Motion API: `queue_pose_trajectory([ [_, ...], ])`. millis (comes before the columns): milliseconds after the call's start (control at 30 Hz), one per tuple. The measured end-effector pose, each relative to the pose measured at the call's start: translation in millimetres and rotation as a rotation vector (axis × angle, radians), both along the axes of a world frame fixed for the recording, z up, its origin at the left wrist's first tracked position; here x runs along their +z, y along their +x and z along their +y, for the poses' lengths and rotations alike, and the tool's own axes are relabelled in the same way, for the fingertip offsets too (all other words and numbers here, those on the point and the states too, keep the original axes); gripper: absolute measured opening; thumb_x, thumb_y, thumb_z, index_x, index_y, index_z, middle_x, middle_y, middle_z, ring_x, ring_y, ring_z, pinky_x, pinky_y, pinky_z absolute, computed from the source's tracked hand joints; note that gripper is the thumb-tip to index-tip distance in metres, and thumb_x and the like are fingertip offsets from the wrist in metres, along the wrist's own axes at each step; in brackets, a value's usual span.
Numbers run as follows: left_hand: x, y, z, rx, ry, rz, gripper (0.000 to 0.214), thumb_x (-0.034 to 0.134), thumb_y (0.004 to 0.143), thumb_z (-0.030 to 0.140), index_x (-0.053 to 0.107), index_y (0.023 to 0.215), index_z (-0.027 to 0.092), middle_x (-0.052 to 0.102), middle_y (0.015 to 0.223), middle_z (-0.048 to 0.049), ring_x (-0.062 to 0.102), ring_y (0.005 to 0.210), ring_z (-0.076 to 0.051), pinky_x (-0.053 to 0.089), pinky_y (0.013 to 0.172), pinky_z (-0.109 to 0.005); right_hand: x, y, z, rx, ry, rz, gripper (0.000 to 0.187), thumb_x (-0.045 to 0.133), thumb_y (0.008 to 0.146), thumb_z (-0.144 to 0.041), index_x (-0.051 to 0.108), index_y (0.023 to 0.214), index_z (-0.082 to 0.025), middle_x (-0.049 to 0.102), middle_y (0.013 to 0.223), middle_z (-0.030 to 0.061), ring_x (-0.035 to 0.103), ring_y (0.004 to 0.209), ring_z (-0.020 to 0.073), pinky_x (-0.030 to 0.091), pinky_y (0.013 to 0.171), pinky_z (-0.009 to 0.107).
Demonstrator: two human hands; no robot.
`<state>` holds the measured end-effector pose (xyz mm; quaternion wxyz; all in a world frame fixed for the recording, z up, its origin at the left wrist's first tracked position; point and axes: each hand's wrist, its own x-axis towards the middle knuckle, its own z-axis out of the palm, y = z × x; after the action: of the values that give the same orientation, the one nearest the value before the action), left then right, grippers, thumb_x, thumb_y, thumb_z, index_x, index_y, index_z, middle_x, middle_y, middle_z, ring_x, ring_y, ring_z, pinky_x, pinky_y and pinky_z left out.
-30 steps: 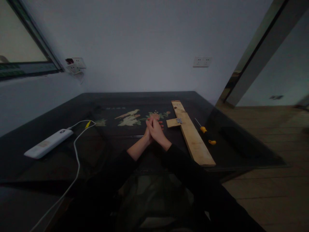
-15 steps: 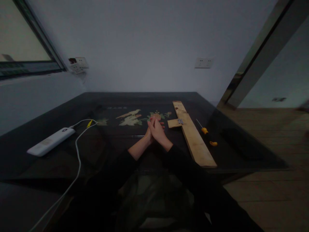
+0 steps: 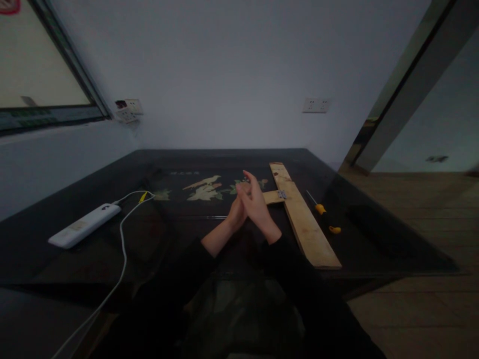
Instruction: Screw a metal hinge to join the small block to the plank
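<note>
Head cam: dark table (image 3: 224, 162) is standing by pale wall (image 3: 224, 75), wood floor (image 3: 430, 224) showing R. R hand (image 3: 256, 204), fingers extending, is touching L hand (image 3: 235, 214), mostly hiding its fingers; can't tell L's state. Hinged board (image 3: 307, 224) is lying just R, side pc (image 3: 274, 198) partly hidden.

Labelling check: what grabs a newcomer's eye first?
The pale wooden board stands out first, lying on the right part of the dark table, a silvery hinge at its left edge. Next come the left hand and right hand, close together over the table's middle. A yellow-and-black screwdriver lies right of the board, a white power strip at far left.
</note>
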<state>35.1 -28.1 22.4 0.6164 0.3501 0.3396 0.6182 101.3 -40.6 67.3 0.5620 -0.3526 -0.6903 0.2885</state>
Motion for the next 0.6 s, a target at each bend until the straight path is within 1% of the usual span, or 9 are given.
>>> queue_pose_trajectory([
  [67,-5.9,0.6,1.3,-0.054,0.014,-0.025,0.040,0.037,0.101,0.041,0.060,0.117,0.012,0.067,0.106,-0.0101,0.063,0.104,-0.021,0.050,0.089,-0.029,16.4,14.3,-15.7,0.045,0.006,-0.007,0.048,0.053,0.089,-0.038,0.048,0.133,-0.021,0.051,0.141,0.0115,0.044,0.134,0.0218,0.031,0.115,0.044],
  [167,-14.3,1.5,2.0,-0.129,-0.006,0.003,0.035,0.044,0.098,0.040,0.064,0.109,0.014,0.068,0.105,-0.0104,0.066,0.093,-0.019,0.051,0.082,-0.028,36.3,44.9,-37.8,0.156,-0.005,-0.051,0.047,0.055,0.089,-0.038,0.048,0.134,-0.025,0.048,0.145,0.0078,0.041,0.137,0.0214,0.029,0.116,0.045],
  [233,-16.2,3.0,0.6,-0.161,-0.020,0.014,0.034,0.046,0.097,0.041,0.066,0.106,0.015,0.068,0.105,-0.0107,0.066,0.087,-0.018,0.052,0.079,-0.029,43.8,71.8,-46.2,0.231,-0.044,-0.098,0.046,0.054,0.089,-0.041,0.050,0.133,-0.028,0.048,0.146,0.0050,0.041,0.138,0.0206,0.030,0.117,0.043],
  [300,-15.0,5.2,-2.3,-0.177,-0.051,0.017,0.033,0.046,0.097,0.040,0.067,0.103,0.015,0.068,0.103,-0.0113,0.066,0.085,-0.019,0.053,0.079,-0.031,44.5,102.9,-46.2,0.218,-0.094,-0.116,0.044,0.055,0.088,-0.045,0.054,0.130,-0.029,0.051,0.144,0.0040,0.042,0.138,0.0207,0.032,0.116,0.041],
  [367,-12.4,8.1,-6.4,-0.187,-0.076,0.023,0.033,0.046,0.097,0.039,0.068,0.101,0.015,0.069,0.103,-0.0122,0.066,0.087,-0.020,0.052,0.082,-0.034,37.5,135.5,-37.4,0.146,-0.168,-0.166,0.044,0.056,0.087,-0.049,0.056,0.127,-0.030,0.053,0.141,0.0051,0.045,0.135,0.0223,0.033,0.115,0.042],
  [467,-9.4,13.8,-13.4,-0.238,-0.074,0.045,0.031,0.051,0.095,0.038,0.070,0.099,0.014,0.069,0.107,-0.0139,0.065,0.098,-0.023,0.049,0.092,-0.039,14.1,179.1,-13.3,-0.021,-0.258,-0.214,0.049,0.057,0.084,-0.054,0.057,0.126,-0.028,0.054,0.141,0.0081,0.047,0.133,0.0259,0.033,0.115,0.045],
  [567,-9.3,24.2,-18.4,-0.277,-0.082,0.040,0.026,0.057,0.091,0.035,0.070,0.096,0.014,0.068,0.114,-0.0157,0.061,0.112,-0.026,0.043,0.101,-0.042,-15.8,206.3,10.6,-0.084,-0.368,-0.261,0.056,0.060,0.080,-0.055,0.057,0.127,-0.025,0.052,0.142,0.0115,0.043,0.136,0.0292,0.033,0.114,0.046],
  [600,-9.8,29.2,-19.3,-0.281,-0.094,0.032,0.024,0.058,0.091,0.034,0.070,0.096,0.014,0.066,0.117,-0.0161,0.058,0.117,-0.027,0.042,0.103,-0.043,-24.8,210.9,16.5,-0.071,-0.401,-0.287,0.059,0.060,0.080,-0.054,0.055,0.130,-0.024,0.050,0.145,0.0122,0.043,0.136,0.0299,0.034,0.114,0.046],
])
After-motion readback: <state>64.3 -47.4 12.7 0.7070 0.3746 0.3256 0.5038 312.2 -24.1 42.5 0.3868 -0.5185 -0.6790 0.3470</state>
